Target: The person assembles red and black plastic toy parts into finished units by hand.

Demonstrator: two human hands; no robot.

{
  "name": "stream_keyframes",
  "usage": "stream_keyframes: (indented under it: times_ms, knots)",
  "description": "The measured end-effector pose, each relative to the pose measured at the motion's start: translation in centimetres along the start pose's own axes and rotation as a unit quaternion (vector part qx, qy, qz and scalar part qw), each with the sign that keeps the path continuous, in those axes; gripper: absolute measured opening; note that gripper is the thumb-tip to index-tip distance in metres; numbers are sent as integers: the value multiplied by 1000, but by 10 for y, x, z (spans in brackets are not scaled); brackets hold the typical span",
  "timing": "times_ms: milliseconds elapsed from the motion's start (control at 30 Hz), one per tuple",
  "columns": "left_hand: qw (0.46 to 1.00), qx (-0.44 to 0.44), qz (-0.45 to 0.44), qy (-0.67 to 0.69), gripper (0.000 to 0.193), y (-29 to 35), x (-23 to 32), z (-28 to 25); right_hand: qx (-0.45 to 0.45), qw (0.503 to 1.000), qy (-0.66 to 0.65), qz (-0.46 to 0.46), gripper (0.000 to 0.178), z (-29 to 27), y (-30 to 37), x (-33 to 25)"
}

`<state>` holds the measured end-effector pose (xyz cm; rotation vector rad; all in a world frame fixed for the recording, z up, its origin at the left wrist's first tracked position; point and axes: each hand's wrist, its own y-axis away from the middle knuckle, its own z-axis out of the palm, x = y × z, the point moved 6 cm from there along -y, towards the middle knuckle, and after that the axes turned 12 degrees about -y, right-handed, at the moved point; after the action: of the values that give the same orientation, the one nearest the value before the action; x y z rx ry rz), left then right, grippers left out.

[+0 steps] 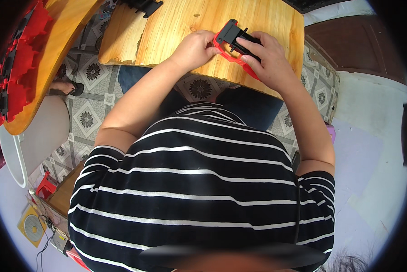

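Over the right part of the wooden table, both hands hold a red plastic frame with a curved, open shape. A black plastic piece with a flat block end lies across the frame; whether the two are joined I cannot tell. My left hand pinches the frame's left edge between thumb and fingers. My right hand is wrapped over the right end of the black piece, its thumb toward the red frame. Its palm and fingers hide that end of both parts.
The wooden table has a worn near edge. Black parts lie at its far left. Another wooden tabletop at the left bears many red and black pieces. Below it stands a white bin. A foot in a dark sandal shows beyond.
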<state>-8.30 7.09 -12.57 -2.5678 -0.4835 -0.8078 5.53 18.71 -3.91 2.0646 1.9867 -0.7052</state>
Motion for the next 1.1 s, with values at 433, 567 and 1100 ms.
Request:
stream_keyframes:
  times_ms: [433, 567, 1100]
  knots:
    - [1000, 20, -7, 20, 23, 0, 11, -1, 53, 996, 76, 8, 48, 7, -25, -13]
    - [1000, 23, -15, 3, 23, 3, 9, -1, 32, 998, 15, 47, 43, -10, -35, -6]
    - [1000, 7, -11, -10, 24, 0, 12, 2, 21, 999, -12, -27, 46, 3, -24, -3]
